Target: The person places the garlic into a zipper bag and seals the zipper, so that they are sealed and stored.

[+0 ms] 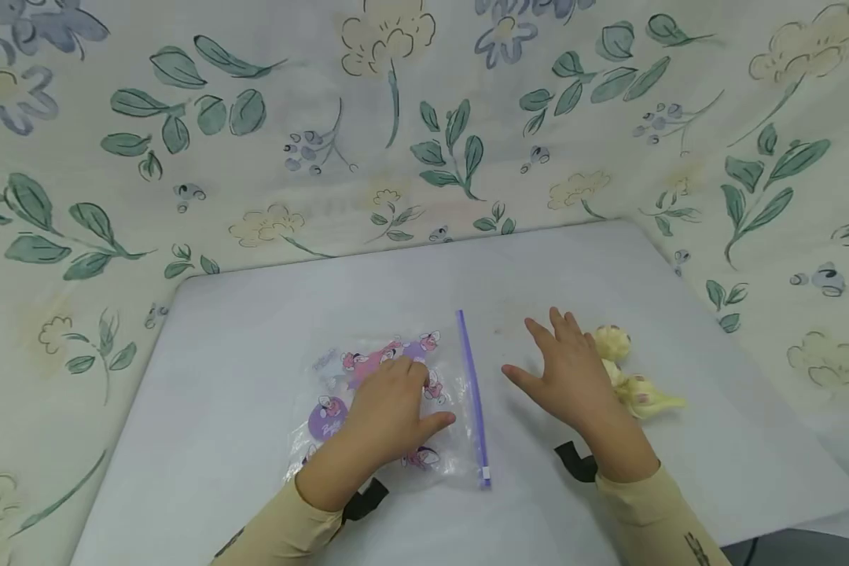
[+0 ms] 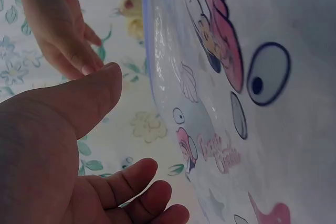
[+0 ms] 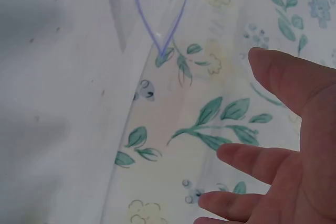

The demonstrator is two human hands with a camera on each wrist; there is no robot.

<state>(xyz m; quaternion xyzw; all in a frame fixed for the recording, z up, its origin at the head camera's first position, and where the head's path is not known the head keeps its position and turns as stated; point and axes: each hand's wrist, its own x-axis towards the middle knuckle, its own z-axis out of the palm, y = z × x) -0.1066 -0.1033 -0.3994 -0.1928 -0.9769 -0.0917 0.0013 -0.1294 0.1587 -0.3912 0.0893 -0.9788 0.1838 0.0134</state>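
Observation:
A clear plastic zip bag (image 1: 442, 440) printed with pink and purple cartoon figures lies on the white table. Its purple zip strip (image 1: 472, 393) runs down the right side, with a white slider (image 1: 486, 472) at the near end. My left hand (image 1: 389, 405) is over the bag, thumb apart from the loosely bent fingers; the left wrist view shows nothing held in it. The bag's purple-edged mouth (image 3: 137, 1) gapes in the right wrist view. With fingers spread, my right hand (image 1: 573, 377) hovers between the strip and several pale yellow, red-spotted objects (image 1: 644, 395), whose kind is unclear.
Behind the white table (image 1: 240, 338) hangs a cloth (image 1: 290, 204) printed with leaves and flowers, which also runs along both sides. Black straps (image 1: 576, 462) show at both wrists. A dark cable (image 1: 751, 552) hangs by the table's near right edge.

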